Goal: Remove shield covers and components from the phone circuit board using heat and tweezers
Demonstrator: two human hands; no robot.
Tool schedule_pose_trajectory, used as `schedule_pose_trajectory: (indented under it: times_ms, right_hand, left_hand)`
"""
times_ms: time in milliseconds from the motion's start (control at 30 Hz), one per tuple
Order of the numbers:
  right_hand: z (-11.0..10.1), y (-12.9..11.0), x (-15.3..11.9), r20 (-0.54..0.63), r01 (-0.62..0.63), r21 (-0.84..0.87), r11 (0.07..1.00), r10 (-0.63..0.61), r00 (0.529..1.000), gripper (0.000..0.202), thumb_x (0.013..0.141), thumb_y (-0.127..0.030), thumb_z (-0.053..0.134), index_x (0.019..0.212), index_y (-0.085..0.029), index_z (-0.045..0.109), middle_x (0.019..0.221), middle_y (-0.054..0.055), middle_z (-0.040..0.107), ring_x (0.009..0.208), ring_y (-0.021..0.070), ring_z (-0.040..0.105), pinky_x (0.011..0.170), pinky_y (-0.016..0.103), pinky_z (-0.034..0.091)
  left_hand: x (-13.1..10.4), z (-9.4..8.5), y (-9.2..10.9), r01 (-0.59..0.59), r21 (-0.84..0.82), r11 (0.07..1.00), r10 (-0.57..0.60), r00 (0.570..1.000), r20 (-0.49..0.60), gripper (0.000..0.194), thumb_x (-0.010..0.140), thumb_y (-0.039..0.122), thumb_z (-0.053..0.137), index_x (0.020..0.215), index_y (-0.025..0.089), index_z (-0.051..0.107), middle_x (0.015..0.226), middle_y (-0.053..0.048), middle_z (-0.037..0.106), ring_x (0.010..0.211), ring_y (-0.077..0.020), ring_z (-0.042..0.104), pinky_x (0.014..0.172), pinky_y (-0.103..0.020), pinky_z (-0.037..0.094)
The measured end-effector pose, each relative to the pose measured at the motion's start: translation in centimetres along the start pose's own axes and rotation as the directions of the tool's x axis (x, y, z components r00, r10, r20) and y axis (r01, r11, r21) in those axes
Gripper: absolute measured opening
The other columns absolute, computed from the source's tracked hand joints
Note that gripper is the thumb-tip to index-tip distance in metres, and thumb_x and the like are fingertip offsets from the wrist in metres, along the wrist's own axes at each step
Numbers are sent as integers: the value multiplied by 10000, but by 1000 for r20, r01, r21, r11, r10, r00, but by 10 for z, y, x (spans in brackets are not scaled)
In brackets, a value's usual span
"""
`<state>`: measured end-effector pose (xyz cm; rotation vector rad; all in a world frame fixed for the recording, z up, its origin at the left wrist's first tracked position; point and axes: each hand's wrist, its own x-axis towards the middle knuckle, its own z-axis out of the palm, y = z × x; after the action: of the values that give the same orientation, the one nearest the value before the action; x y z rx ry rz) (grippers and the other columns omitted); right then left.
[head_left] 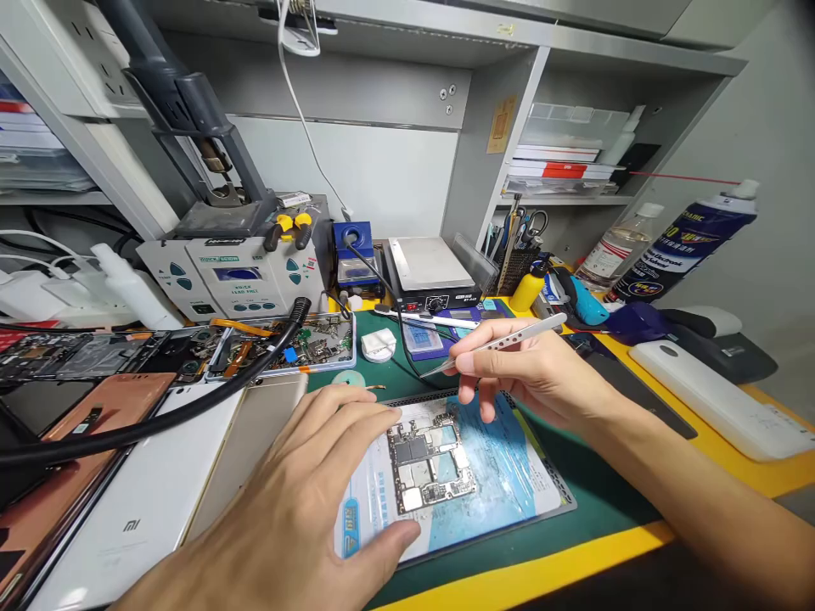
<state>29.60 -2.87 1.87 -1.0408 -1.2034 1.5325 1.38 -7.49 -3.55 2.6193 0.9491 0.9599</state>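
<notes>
A phone circuit board (pixel 429 462) lies flat on a blue and white printed sheet (pixel 509 492) on the green mat. My left hand (pixel 318 484) is spread to the left of the board, its fingers apart and nothing in it; the thumb and fingertips are over the sheet's left part. My right hand (pixel 503 365) pinches metal tweezers (pixel 525 332) between thumb and index finger, above the sheet's far edge. The tweezers' tips point left, behind the board and away from it.
Phones (pixel 137 484) and a thick black hose (pixel 210 406) lie at the left. Behind stand a rework station (pixel 235 280), a parts tray (pixel 318 344), a soldering unit (pixel 353 255) and a flat heater (pixel 426 263). Bottles (pixel 617 246) and a spray can (pixel 684 242) are at the right.
</notes>
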Motion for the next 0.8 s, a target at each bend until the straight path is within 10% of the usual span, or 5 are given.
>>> schedule_pose_trajectory:
  times_ms: [800]
  right_hand:
    - [-16, 19, -21, 192, -98, -219, 971, 142, 971, 192, 813, -230, 1030, 892, -170, 866, 774, 63, 808, 572, 132, 726, 465, 166, 565]
  left_hand:
    - [4, 3, 3, -18, 80, 997, 20, 999, -28, 409, 1020, 316, 695, 1409, 212, 625, 1325, -27, 743, 1314, -197, 632, 1246, -315, 419]
